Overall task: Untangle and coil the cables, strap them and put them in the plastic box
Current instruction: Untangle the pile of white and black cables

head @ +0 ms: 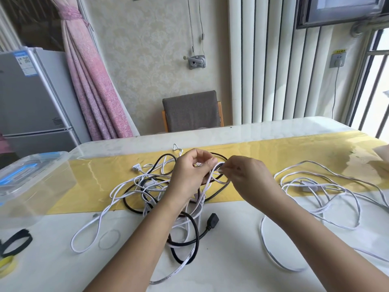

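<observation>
Your left hand (189,171) was raised over the middle of the white counter (231,260), its fingers curled round a loop of thin white cable (212,172). Your right hand (246,178) was just beside it, thumb and forefinger pinched on the same loop. So both hands were clamped on that one cable and held it clear of the counter.

The loop ran down from your hands into a tangle of white and black cables (147,185). The tangle lay partly on the yellow runner (84,182) and partly on the bare counter nearer you. A thick black cable (195,239) curled out of the near side of the tangle. Its black block-shaped connector (213,220) rested on the counter, between your forearms. A small white plug (136,167) lay at the far left edge of the tangle.

A separate loose heap of white cable (305,184) lay to your right, well apart from the tangle.

The clear plastic box (31,178) stood at the counter's left edge. A black strap loop (16,242) and a yellow strap loop (6,264) lay in front of it, near the left corner. A thin clear ring (109,239) lay on the counter beside a white cable loop.
</observation>
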The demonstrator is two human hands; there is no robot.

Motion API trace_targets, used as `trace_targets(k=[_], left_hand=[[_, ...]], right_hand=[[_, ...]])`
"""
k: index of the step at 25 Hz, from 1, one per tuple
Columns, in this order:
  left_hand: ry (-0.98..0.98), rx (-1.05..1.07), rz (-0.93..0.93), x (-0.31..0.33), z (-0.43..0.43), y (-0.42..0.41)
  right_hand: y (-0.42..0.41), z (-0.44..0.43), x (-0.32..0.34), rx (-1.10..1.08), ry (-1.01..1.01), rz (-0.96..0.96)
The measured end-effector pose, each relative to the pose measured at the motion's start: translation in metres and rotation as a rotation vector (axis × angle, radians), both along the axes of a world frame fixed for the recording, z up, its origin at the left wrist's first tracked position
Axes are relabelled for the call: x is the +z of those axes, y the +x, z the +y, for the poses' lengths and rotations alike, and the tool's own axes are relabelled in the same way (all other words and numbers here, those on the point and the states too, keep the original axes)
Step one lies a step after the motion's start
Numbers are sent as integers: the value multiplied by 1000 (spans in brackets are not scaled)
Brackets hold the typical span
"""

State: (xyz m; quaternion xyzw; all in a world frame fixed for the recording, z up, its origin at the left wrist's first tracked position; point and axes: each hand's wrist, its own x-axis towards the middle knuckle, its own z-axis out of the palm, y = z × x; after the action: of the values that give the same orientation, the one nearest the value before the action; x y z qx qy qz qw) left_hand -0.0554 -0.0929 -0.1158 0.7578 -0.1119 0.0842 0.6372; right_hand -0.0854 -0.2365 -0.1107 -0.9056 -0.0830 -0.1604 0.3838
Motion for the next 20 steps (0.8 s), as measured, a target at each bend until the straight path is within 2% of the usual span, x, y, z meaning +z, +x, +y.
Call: trace_targets(k=[2, 5, 7, 10, 12, 13, 17, 20], left_hand=[[3, -51, -3, -2, -3, -2], [12, -96, -6, -4, -4, -1], [89, -100, -45, -1, 0, -2], [420, 46, -314, 0, 5, -4], [460, 76, -483, 0, 6, -5], [426, 56, -501, 0, 5, -6], [319, 36, -416, 0, 5, -7], [102, 15, -76, 4, 8, -2]], right_hand=[[1, 3, -5, 23, -4, 37], [3, 2, -6, -4, 111, 92], [2, 2, -2, -17, 122, 61], [-2, 2, 4, -9, 22, -26], [-3, 0, 5, -37, -16, -66], [-3, -1, 5, -64, -39, -81], [-3, -3, 5, -125, -1, -81], [1, -5, 3, -68, 87, -46]])
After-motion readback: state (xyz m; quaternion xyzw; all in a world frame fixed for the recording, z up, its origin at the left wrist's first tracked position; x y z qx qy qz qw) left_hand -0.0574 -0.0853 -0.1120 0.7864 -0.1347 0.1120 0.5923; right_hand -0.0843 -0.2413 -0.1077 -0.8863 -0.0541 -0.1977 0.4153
